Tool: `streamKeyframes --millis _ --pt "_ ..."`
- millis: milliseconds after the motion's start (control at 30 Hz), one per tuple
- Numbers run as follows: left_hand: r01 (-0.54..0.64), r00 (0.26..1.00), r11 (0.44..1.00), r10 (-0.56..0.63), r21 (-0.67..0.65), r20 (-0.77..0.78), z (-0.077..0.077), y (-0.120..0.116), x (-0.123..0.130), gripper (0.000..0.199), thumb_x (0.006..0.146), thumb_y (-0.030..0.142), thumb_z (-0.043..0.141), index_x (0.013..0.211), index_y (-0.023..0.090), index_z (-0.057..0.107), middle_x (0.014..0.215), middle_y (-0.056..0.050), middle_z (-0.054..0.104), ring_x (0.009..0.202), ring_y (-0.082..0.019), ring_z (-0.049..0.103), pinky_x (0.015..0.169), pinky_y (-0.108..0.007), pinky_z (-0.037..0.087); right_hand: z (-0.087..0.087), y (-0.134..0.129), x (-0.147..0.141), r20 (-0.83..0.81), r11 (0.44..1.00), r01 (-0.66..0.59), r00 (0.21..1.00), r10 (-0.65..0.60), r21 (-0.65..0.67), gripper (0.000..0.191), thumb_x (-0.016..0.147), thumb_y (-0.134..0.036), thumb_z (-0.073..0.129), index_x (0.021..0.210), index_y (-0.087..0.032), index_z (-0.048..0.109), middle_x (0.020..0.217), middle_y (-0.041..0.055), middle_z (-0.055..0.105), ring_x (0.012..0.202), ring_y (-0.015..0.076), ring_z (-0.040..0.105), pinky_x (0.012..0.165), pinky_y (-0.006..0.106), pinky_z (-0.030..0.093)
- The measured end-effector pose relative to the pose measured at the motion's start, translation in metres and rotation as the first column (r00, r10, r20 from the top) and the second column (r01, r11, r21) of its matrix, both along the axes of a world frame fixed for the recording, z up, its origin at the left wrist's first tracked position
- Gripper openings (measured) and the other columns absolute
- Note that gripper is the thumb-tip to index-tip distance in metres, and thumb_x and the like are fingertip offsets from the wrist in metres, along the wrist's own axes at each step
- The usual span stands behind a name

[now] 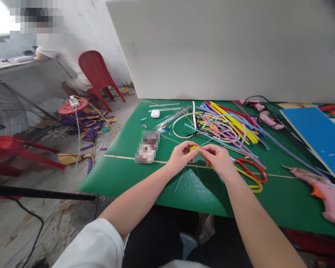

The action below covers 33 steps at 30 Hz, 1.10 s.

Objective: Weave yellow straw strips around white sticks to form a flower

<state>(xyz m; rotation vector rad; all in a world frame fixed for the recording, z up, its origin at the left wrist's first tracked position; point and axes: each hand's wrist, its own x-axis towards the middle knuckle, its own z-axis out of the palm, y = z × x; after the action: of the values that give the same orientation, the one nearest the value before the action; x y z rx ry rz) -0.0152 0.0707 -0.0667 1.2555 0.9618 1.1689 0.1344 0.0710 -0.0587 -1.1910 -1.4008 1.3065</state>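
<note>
Over the front of the green table [123, 175], both hands work on a small yellow coiled piece [194, 148] with thin wires [180, 180] spreading out from it. My left hand [182, 153] pinches its left side with closed fingers. Gripping the right side is my right hand [216, 158], also with fingers closed. The fingers hide part of the piece. A yellow fuzzy strand [257, 187] curves beyond my right wrist; whether it joins the coil is hidden. Close by lie red-handled scissors [252, 169], their blades mostly covered by the right hand.
Coloured fuzzy stems [229, 123] are heaped behind my hands, beside a white hairband [175, 124]. Left are a phone [147, 147] and a white earbud case [155, 113]. A pink glue gun [324, 186] and blue board [312, 130] lie right. A person [64, 61] sits far left.
</note>
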Motion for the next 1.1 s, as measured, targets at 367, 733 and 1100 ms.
streamKeyframes --millis 367,733,1100 --pt "0.051 0.997 0.995 -0.046 -0.084 0.057 0.005 -0.001 0.0 0.038 0.071 0.033 0.065 0.104 0.014 0.062 0.083 -0.005 0.066 0.07 -0.013 0.06 0.054 -0.022 0.051 0.003 0.002 0.005 0.008 1.0 0.021 1.0 -0.021 0.009 0.029 0.07 -0.043 0.062 0.078 -0.015 0.064 0.06 -0.0015 0.059 0.04 0.0063 0.044 0.039 0.021 0.034" --pt "0.014 0.995 0.988 0.001 -0.153 0.098 0.003 0.003 -0.001 0.027 0.07 0.033 0.066 0.088 0.013 0.066 0.07 -0.004 0.067 0.061 -0.013 0.062 0.051 -0.022 0.049 0.006 0.003 0.014 0.087 0.999 -0.038 0.996 0.037 0.014 0.023 0.07 -0.035 0.063 0.086 -0.018 0.067 0.071 0.0013 0.065 0.045 0.0084 0.048 0.046 0.024 0.041" --pt "0.204 0.968 0.964 -0.174 -0.171 0.179 0.002 0.002 -0.002 0.025 0.071 0.032 0.067 0.086 0.012 0.064 0.073 -0.006 0.069 0.062 -0.013 0.064 0.052 -0.021 0.048 0.012 0.0 0.018 0.303 0.903 0.083 0.925 -0.227 0.422 0.016 0.079 -0.031 0.055 0.079 -0.019 0.066 0.08 0.0028 0.065 0.068 0.0148 0.059 0.063 0.028 0.045"
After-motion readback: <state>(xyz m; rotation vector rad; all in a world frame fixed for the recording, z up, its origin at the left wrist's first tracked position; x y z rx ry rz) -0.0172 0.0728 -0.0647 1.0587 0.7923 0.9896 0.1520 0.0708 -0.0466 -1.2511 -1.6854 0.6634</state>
